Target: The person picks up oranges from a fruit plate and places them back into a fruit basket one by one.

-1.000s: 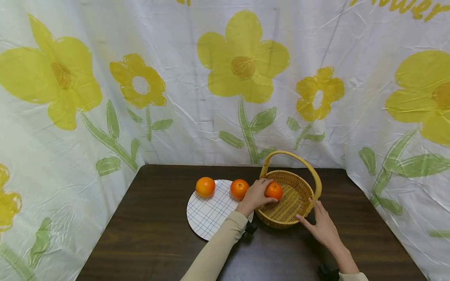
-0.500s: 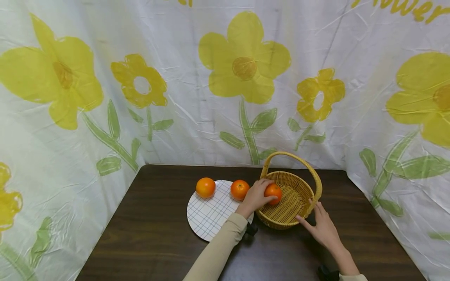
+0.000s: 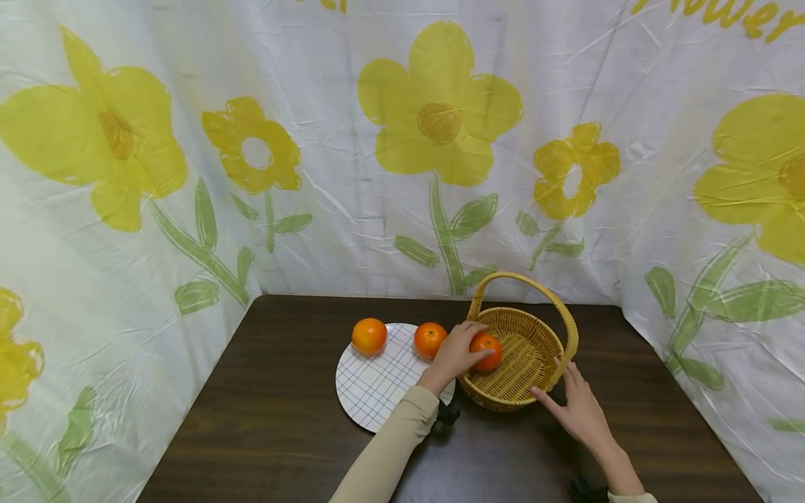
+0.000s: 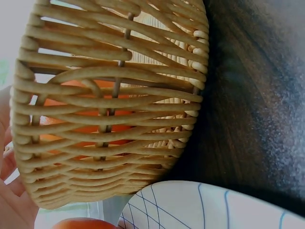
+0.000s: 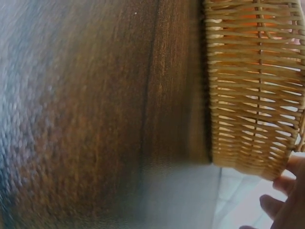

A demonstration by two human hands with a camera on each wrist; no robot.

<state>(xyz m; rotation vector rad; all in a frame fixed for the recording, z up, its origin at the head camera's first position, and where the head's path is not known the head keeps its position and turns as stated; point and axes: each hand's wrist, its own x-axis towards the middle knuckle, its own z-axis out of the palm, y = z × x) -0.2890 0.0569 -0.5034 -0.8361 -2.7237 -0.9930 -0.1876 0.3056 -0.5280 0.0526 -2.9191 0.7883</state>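
My left hand reaches over the left rim of the wicker basket. Its fingers and thumb hold an orange inside that side. Through the weave in the left wrist view, the orange shows behind the basket wall, with part of the left hand at the rim. At the basket's right, my right hand grips the rim by the handle's base, thumb in front and fingertips behind. The right wrist view shows fingers at the basket's rim.
Left of the basket lies a round white plate with blue grid lines. One orange sits at its far left edge, another orange at its right, beside my left hand. A flowered curtain hangs behind the dark wooden table.
The orange in my left hand has moved slightly down and left inside the basket, and the thumb now lies further across it. My right hand stays at the rim.
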